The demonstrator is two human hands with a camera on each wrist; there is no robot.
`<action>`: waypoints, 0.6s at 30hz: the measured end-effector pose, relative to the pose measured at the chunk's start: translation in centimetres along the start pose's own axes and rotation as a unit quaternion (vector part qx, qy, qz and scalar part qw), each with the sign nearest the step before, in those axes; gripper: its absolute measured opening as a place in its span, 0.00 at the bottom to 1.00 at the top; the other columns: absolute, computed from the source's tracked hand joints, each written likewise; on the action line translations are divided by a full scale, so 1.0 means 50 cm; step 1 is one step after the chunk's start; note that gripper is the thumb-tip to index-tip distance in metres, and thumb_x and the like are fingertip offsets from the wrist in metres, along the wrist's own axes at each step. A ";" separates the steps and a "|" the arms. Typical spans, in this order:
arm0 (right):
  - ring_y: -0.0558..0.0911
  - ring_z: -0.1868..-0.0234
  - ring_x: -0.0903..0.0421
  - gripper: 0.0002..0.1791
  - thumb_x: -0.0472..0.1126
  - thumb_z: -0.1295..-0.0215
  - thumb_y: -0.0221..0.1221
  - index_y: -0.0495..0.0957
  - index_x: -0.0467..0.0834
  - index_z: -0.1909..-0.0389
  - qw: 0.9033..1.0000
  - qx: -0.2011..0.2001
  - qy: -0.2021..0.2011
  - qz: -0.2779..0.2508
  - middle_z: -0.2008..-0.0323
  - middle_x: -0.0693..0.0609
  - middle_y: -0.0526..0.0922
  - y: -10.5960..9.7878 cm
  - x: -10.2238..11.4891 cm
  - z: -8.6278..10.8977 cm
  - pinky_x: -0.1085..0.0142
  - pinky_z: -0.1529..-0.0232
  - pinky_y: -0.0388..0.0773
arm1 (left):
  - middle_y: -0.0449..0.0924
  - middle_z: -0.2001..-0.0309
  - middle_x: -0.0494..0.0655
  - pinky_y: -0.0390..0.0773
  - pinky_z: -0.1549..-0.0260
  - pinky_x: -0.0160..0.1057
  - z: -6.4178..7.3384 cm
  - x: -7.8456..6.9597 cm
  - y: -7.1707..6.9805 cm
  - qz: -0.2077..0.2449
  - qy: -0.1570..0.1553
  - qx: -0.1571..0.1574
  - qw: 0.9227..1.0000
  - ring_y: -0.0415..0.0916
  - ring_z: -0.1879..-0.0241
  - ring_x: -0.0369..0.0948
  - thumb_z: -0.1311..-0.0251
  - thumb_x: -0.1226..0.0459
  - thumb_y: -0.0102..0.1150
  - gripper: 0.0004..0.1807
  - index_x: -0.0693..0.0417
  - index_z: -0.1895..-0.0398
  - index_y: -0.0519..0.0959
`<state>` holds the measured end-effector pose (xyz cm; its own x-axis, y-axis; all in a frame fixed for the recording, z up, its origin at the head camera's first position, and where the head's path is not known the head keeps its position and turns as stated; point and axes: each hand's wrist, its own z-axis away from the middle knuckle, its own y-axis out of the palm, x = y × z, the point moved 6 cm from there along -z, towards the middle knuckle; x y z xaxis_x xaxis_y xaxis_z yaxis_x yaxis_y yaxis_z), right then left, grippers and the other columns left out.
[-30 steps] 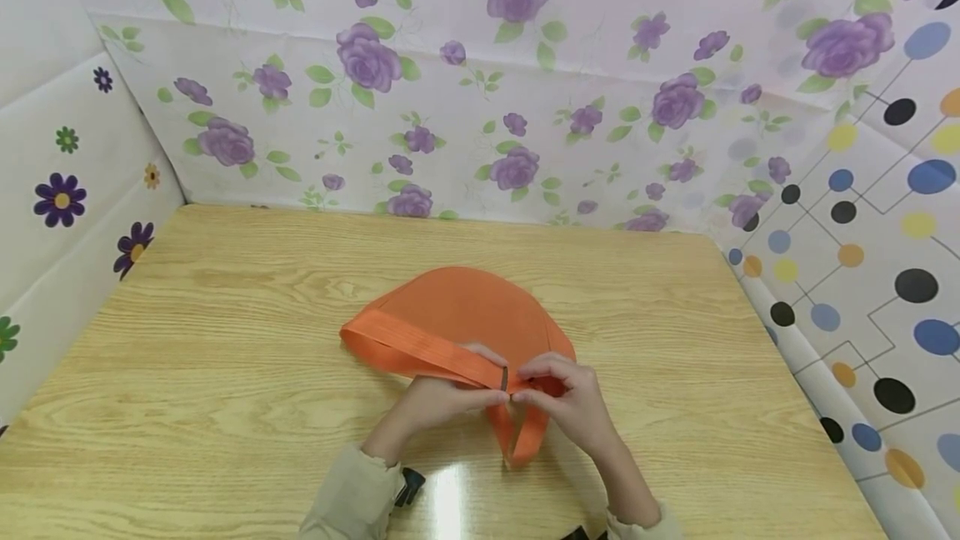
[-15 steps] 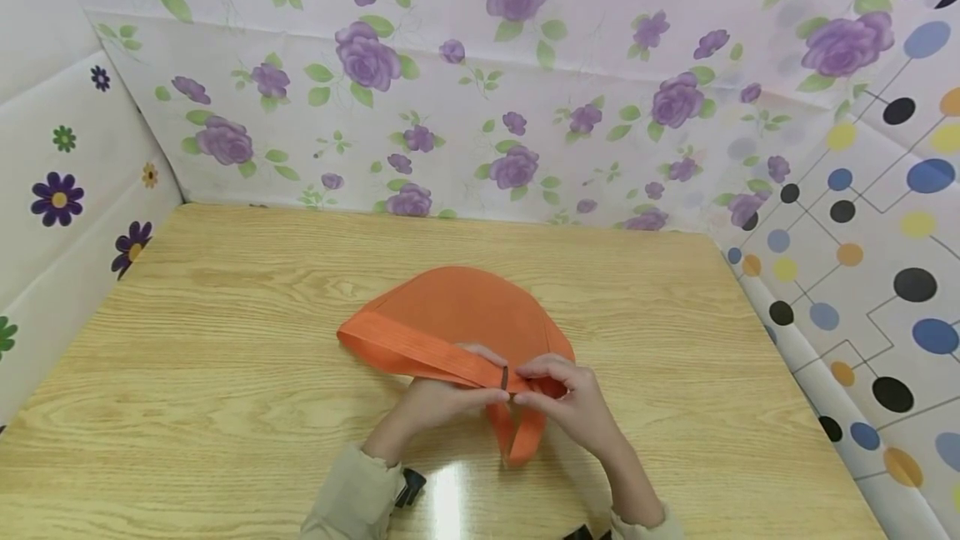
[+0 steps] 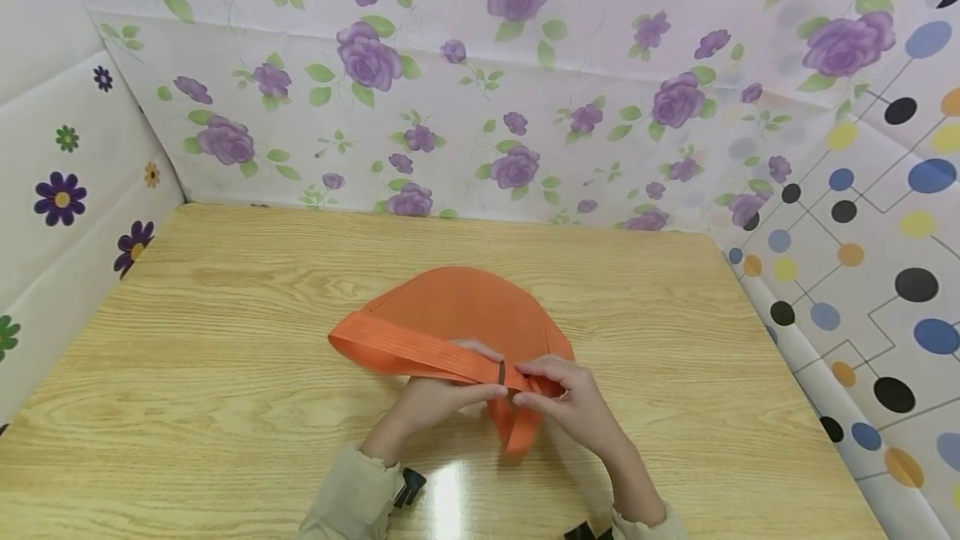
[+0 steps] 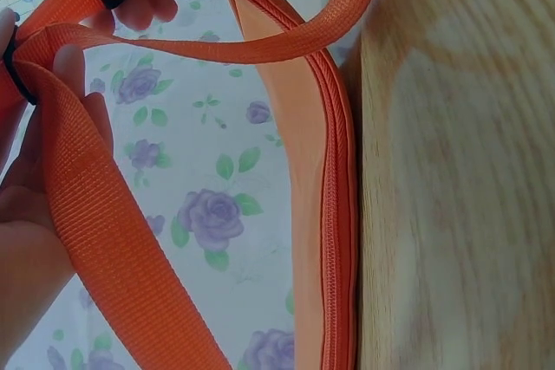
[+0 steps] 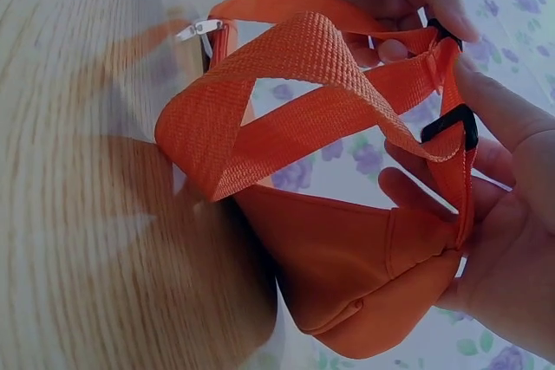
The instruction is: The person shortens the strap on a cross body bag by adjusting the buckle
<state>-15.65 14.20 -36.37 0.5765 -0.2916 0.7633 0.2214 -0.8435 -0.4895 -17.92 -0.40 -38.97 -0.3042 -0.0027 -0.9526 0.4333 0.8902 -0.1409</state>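
An orange fabric bag (image 3: 465,307) with a zipper (image 4: 334,214) stands on the table in front of me. Its orange webbing strap (image 3: 420,344) runs across the near side, and a strap loop (image 3: 520,436) hangs below my hands. My left hand (image 3: 438,402) pinches the strap beside a black strap slider (image 3: 502,372). Just right of it, my right hand (image 3: 573,402) pinches the strap between thumb and fingers. The right wrist view shows a second black strap buckle (image 5: 473,127) by the right fingers, and a silver zipper pull (image 5: 201,29) at the bag's end.
The wood-grain table (image 3: 225,290) extends around the bag. Floral sheeting (image 3: 450,107) rises behind it, with patterned sheets at both sides. Black buckles (image 3: 409,487) lie at the sleeve cuffs.
The strap's far-left fold has slid a little to the left, and the hanging loop has risen slightly. Both hands keep their hold on the strap, with the slider shifted slightly left.
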 end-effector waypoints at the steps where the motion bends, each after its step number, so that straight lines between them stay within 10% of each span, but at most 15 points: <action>1: 0.72 0.72 0.57 0.16 0.25 0.58 0.65 0.78 0.30 0.64 1.000 0.000 -0.003 0.003 0.68 0.43 0.80 0.000 0.001 0.000 0.70 0.75 0.71 | 0.78 0.65 0.45 0.75 0.67 0.38 0.000 -0.001 0.000 0.000 0.000 0.000 1.000 0.74 0.67 0.39 0.52 0.64 0.66 0.17 0.62 0.59 0.76; 18: 0.70 0.77 0.64 0.17 0.22 0.64 0.66 0.77 0.27 0.67 0.997 -0.049 -0.057 -0.017 0.73 0.40 0.80 -0.003 -0.012 0.007 0.71 0.82 0.69 | 0.77 0.65 0.47 0.74 0.70 0.35 0.000 0.003 0.004 0.005 -0.033 0.007 0.999 0.74 0.70 0.38 0.52 0.65 0.66 0.17 0.62 0.58 0.76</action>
<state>-15.77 14.65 -36.89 0.6574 -0.2129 0.7228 0.1679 -0.8937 -0.4159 -17.91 -0.23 -39.15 -0.2445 -0.0246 -0.9693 0.4474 0.8840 -0.1353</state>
